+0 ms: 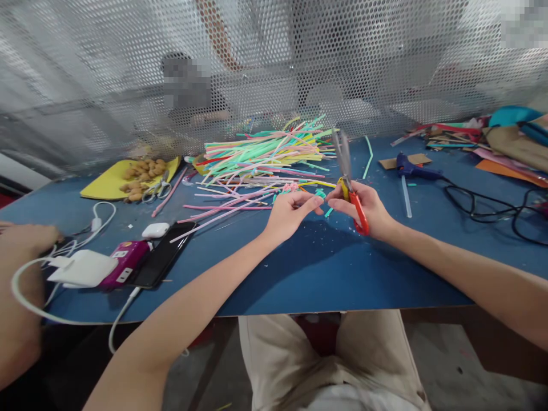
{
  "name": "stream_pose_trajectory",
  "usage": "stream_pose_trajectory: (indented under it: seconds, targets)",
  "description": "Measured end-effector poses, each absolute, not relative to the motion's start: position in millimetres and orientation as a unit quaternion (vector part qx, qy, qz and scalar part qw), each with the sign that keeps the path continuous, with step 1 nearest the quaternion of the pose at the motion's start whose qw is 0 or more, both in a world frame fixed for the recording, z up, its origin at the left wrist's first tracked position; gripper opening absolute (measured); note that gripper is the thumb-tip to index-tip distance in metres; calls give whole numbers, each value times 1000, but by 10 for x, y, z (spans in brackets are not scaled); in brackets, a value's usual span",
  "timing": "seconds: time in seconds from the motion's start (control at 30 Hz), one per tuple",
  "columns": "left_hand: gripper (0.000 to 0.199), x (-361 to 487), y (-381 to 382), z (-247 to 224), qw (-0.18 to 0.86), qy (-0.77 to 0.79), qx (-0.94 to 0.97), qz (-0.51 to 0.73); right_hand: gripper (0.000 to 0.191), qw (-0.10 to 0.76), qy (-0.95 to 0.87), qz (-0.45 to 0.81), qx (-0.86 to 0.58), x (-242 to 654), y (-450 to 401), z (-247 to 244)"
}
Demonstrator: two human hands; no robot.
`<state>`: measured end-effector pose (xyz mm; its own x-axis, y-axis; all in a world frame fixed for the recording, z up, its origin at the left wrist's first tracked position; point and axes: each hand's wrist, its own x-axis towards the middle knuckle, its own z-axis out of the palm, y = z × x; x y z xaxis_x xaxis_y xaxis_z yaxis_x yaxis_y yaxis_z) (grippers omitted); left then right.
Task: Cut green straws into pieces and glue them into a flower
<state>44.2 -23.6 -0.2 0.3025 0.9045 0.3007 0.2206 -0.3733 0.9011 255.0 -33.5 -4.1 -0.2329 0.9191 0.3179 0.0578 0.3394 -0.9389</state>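
Observation:
My right hand (pixel 363 208) is closed around a pair of scissors (pixel 358 214) with red and yellow handles, its blades pointing up and away from me. The thumb and fingers of my left hand (pixel 294 212) are pinched together at a curled teal pipe cleaner (pixel 320 193); its grip is partly hidden. The fingertips of both hands nearly meet over the blue table. Just beyond them lies a large heap of pastel pipe cleaners (pixel 261 151) in green, pink and yellow. A small pink curled bunch (pixel 290 187) shows behind my left hand.
A blue glue gun (pixel 413 166) with its cable lies to the right, near craft scraps (pixel 458 137). Left are a phone (pixel 160 260), a purple power adapter (pixel 124 265), a white charger (pixel 85 268) and peanuts on yellow paper (pixel 107 178). Another person's arm (pixel 21 285) rests far left. A perforated metal screen (pixel 265 68) stands behind.

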Motion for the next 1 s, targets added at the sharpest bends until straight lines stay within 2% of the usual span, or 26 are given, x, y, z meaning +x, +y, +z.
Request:
stream_pose_trajectory:
  seconds: [0.13, 0.43, 0.7, 1.0]
  targets:
    - [39, 466, -277, -23, 399, 401, 709, 422, 38, 543, -579, 503, -341, 2448, -413, -73]
    - [40, 431, -292, -3, 332, 392, 768, 382, 34, 567, -518, 562, -308, 2373, -451, -74]
    - [44, 442, -304, 19, 276, 367, 794, 397, 38, 589, -539, 526, -294, 2406, -432, -84]
    - [44, 441, -303, 23, 330, 388, 780, 363, 34, 580, -580, 498, -282, 2445, -359, -205]
